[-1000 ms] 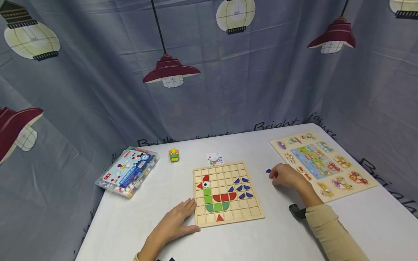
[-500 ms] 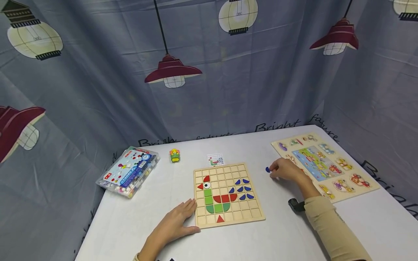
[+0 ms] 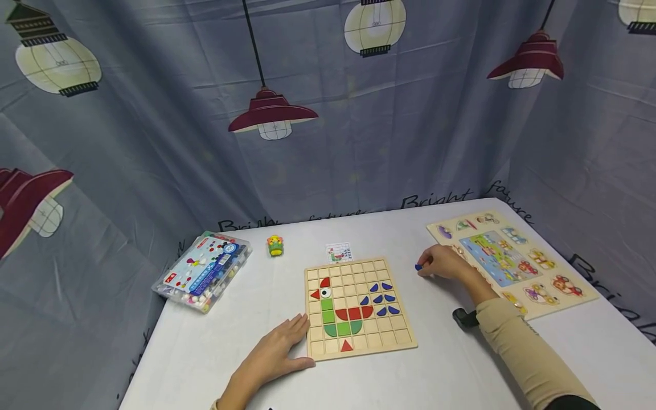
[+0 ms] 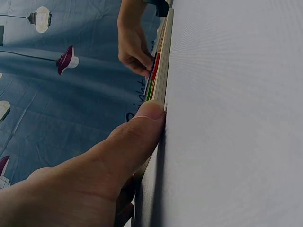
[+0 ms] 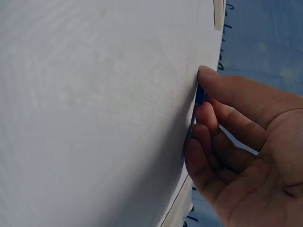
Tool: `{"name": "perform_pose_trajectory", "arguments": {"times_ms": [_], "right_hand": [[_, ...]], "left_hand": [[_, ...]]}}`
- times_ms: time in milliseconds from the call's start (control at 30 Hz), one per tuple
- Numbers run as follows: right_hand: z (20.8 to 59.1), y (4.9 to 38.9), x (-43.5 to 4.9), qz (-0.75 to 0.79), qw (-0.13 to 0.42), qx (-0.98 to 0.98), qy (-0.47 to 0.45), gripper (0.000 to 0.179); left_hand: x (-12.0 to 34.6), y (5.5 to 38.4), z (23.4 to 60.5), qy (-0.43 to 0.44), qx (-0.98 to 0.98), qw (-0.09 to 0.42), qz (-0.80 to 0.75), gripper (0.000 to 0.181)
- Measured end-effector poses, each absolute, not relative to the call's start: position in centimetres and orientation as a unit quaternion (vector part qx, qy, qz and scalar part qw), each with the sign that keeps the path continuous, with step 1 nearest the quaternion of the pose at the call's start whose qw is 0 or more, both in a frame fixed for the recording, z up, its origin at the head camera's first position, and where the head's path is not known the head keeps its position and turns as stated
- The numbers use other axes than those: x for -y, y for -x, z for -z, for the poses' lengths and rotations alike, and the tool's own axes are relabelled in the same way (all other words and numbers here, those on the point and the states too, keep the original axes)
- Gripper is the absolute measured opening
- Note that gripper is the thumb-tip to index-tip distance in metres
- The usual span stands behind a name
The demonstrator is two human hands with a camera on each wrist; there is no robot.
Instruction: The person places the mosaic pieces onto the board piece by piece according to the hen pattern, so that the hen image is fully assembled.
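Note:
A wooden grid board (image 3: pixel 369 346) lies on the white table, bearing red, green and blue pieces in the shape of a bird. My left hand (image 3: pixel 274 350) rests at its left edge, fingers fairly straight. In the left wrist view the thumb (image 4: pixel 135 135) touches the board's side. Right of the board, my right hand (image 3: pixel 445 263) pinches a small blue piece (image 5: pixel 200 94) between thumb and fingertips, close over the tabletop. Blue half-round pieces (image 3: pixel 378 298) stand in several cells at the board's right. A red triangle (image 3: pixel 346 345) sits in the bottom row.
A picture card (image 3: pixel 339 252) lies behind the board. Farther left are a small yellow-green toy figure (image 3: pixel 275 245) and a clear box of beads (image 3: pixel 202 270). A wooden picture puzzle (image 3: pixel 543 310) lies at the right, partly behind my right forearm. Grey curtain surrounds the table.
My right hand has shifted slightly left and away from me; the blue piece turned and now shows less between the fingertips. My left hand and the board stay put.

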State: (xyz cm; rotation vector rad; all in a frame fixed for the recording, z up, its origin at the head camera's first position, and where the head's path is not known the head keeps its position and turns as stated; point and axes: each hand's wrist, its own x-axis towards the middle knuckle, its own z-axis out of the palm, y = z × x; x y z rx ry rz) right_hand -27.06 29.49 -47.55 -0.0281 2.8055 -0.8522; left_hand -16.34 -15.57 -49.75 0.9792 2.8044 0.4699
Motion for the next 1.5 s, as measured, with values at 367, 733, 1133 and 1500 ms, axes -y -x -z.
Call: {"name": "perform_pose_trajectory", "arguments": {"times_ms": [367, 733, 1133, 1500], "right_hand": [[47.5, 26.9, -29.6, 0.294, 0.094, -0.95, 0.043, 0.013], [46.9, 25.7, -28.8, 0.293, 0.056, -0.954, 0.036, 0.015], [45.5, 23.2, -27.4, 0.3, 0.023, -0.952, 0.06, 0.013], [44.9, 20.5, -25.5, 0.309, 0.01, -0.948, 0.076, 0.015]], "left_hand": [[15.6, 16.4, 49.8, -0.324, -0.931, 0.067, -0.154, 0.084], [15.6, 16.4, 49.8, -0.325, -0.931, 0.07, -0.151, 0.086], [15.5, 16.4, 49.7, -0.326, -0.93, 0.069, -0.153, 0.086], [15.5, 16.4, 49.6, -0.324, -0.93, 0.073, -0.155, 0.086]]}}
